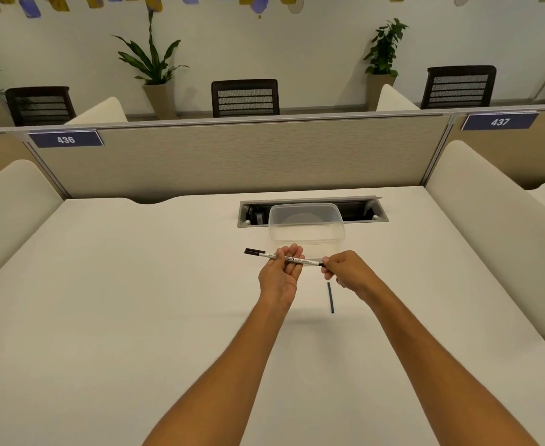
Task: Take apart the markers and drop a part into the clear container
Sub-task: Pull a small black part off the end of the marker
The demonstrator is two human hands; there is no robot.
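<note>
A white whiteboard marker (306,261) with a black cap at its left end is held level above the white table (136,300). My left hand (280,272) grips its barrel from below, palm up. My right hand (345,270) pinches the marker's dark right end. A thin dark stick-like marker part (330,297) lies on the table just below my right hand. The clear container (306,228) stands right behind the hands, and nothing shows inside it.
A recessed cable tray (361,209) sits in the table behind the container. A grey partition (232,156) closes the far edge, and cream side dividers (490,220) flank the table. Chairs and potted plants stand beyond the partition.
</note>
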